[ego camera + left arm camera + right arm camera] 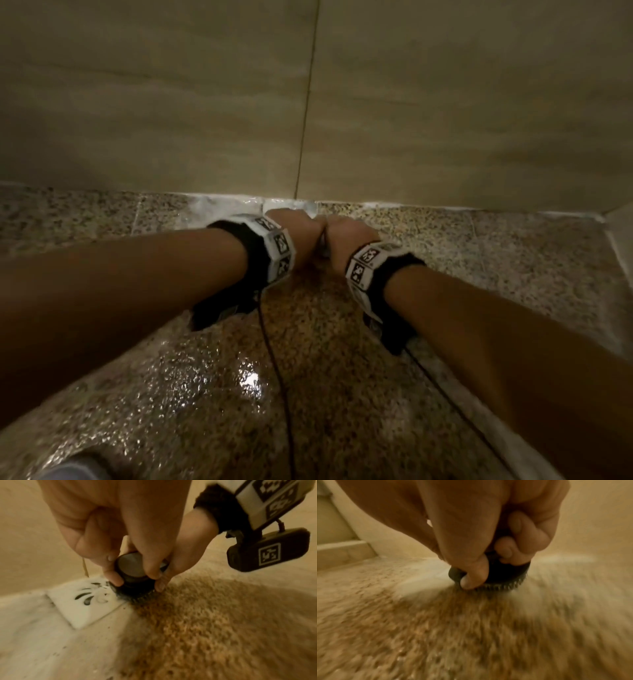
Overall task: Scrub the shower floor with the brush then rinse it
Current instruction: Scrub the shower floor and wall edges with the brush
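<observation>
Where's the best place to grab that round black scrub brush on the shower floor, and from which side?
Grip the brush by its round black body, coming from straight above. Its bristles face down on the speckled floor, leaving the flat top and the sides free. The left hand and right hand already pinch those sides from above, fingertips at the rim. That probably allows downward pressure while scrubbing beside the white drain cover.

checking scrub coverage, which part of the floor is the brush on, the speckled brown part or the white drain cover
The brush sits on the speckled brown floor, right at the corner of the white drain cover; both hands grip it.
</observation>
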### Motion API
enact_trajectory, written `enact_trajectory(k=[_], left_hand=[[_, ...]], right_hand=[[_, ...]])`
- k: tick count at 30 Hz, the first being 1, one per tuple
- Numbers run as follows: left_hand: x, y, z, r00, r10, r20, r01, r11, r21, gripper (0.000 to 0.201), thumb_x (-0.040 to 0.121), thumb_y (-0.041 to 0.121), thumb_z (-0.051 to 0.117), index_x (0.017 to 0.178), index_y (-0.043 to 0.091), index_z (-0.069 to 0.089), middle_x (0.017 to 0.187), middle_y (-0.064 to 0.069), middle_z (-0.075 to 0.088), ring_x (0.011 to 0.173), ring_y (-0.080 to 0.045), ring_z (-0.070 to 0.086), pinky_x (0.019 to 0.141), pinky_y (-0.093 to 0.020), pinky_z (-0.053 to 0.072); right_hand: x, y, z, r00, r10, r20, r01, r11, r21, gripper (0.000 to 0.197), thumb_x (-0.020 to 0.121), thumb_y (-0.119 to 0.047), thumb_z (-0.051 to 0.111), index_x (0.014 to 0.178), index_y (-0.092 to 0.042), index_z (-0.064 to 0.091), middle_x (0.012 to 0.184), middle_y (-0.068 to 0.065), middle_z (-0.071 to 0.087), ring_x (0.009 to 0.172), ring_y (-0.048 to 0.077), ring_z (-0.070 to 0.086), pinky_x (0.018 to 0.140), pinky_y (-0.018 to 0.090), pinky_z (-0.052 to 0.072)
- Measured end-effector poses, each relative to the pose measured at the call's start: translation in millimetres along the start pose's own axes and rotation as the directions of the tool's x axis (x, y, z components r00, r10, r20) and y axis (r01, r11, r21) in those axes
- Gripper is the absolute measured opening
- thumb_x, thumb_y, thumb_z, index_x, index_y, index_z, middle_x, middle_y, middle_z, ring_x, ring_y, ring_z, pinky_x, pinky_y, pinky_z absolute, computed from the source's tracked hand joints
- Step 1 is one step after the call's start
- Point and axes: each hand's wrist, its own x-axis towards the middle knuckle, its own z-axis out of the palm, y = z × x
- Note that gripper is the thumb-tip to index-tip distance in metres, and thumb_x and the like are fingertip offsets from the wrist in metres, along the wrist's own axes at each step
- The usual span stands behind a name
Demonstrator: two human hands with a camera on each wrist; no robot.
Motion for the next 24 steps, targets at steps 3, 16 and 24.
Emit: enact_trajectory(k=[3, 16, 24], left_hand=[[-36, 5, 26, 0.977, 0.101, 0.186, -0.091, 0.994, -0.062, 0.04, 0.09, 0.038, 0.057, 0.125, 0.021, 0.048, 0.114, -0.004, 0.062, 0.101, -0.024, 0.062, 0.08, -0.029, 0.048], [-41, -20, 27, 0.989, 0.07, 0.127, -0.066, 0.997, -0.03, 0.037, 0.091, 0.038, 0.055, 0.12, 0.017, 0.055, 0.119, -0.005, 0.058, 0.103, -0.024, 0.06, 0.079, -0.028, 0.045], [-79, -18, 39, 0.965, 0.111, 0.236, -0.111, 0.994, -0.015, 0.028, 0.093, 0.035, 0.05, 0.112, 0.017, 0.059, 0.108, -0.005, 0.065, 0.097, -0.024, 0.063, 0.071, -0.028, 0.042]], right_hand=[[-38, -14, 20, 0.962, -0.172, 0.211, 0.164, 0.985, 0.056, 0.046, 0.088, -0.035, 0.068, 0.126, -0.014, 0.056, 0.122, 0.007, 0.061, 0.114, 0.027, 0.058, 0.087, 0.026, 0.041], [-13, -34, 26, 0.949, -0.167, 0.266, 0.17, 0.985, 0.011, 0.056, 0.081, -0.043, 0.072, 0.126, -0.016, 0.055, 0.12, 0.008, 0.062, 0.109, 0.028, 0.06, 0.086, 0.031, 0.047], [-51, -51, 19, 0.892, -0.299, 0.339, 0.325, 0.946, -0.02, 0.039, 0.085, -0.035, 0.068, 0.117, -0.014, 0.06, 0.114, 0.007, 0.065, 0.105, 0.027, 0.061, 0.084, 0.03, 0.046]])
